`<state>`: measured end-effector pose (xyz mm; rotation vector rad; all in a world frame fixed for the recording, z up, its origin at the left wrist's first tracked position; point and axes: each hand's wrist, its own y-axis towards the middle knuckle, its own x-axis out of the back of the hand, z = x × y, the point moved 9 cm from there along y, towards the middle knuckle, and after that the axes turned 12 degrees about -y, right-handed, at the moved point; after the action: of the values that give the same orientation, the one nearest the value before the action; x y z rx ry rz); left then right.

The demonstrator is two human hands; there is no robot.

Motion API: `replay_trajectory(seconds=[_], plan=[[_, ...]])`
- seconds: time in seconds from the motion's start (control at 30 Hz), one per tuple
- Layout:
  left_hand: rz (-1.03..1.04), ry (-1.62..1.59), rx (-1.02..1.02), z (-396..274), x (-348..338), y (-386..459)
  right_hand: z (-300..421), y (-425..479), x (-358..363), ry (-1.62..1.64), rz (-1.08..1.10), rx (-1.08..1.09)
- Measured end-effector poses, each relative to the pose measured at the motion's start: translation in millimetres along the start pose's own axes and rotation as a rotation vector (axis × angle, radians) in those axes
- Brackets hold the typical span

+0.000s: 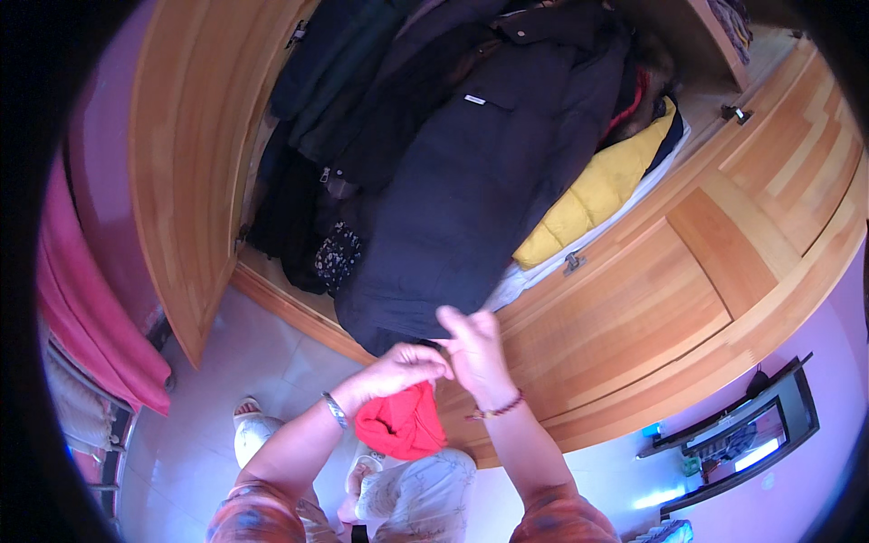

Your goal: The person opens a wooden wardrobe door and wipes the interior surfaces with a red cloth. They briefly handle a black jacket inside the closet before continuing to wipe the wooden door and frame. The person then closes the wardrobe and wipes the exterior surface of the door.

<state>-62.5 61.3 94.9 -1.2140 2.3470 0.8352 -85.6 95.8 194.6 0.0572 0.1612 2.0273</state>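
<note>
A long dark padded coat (461,197) lies in the wardrobe opening, its lower end hanging over the front edge towards my hands. My left hand (400,370) is just below the coat's hem, fingers curled and pointing right. Beside it, my right hand (478,353) has its fingers apart, some reaching towards my left fingertips. Whether something thin lies between the hands is too blurred to tell. A bunched red cloth (400,424) shows directly under my left hand; I cannot tell whether the fingers grip it. A small white tag (474,100) sits on the coat.
Dark clothes (339,102) and a yellow padded garment (590,190) fill the wardrobe around the coat. One wooden door (187,156) swings out at left, another (631,319) at right. A pink curtain (88,298) hangs at far left above the tiled floor (183,441).
</note>
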Motion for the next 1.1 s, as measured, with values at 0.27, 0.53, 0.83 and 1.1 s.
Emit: replay_trajectory(seconds=[0.27, 0.53, 0.83, 1.1], plan=[[-0.212, -0.412, 0.013, -15.1, 32.9, -10.3, 203.8, -116.2, 125.1, 0.482, -0.094, 0.67], [-0.323, -0.722, -0.066, -17.6, 54.9, -15.4, 232.1, -126.5, 115.5, 0.62, 0.06, 0.673], [-0.351, -0.72, -0.101, -26.4, 59.4, -18.6, 235.7, -128.7, 123.4, 0.589, 0.026, 0.652], [-0.369, -0.726, -0.126, -26.2, 70.6, -22.6, 230.2, -124.7, 131.1, 0.64, -0.017, 0.624]])
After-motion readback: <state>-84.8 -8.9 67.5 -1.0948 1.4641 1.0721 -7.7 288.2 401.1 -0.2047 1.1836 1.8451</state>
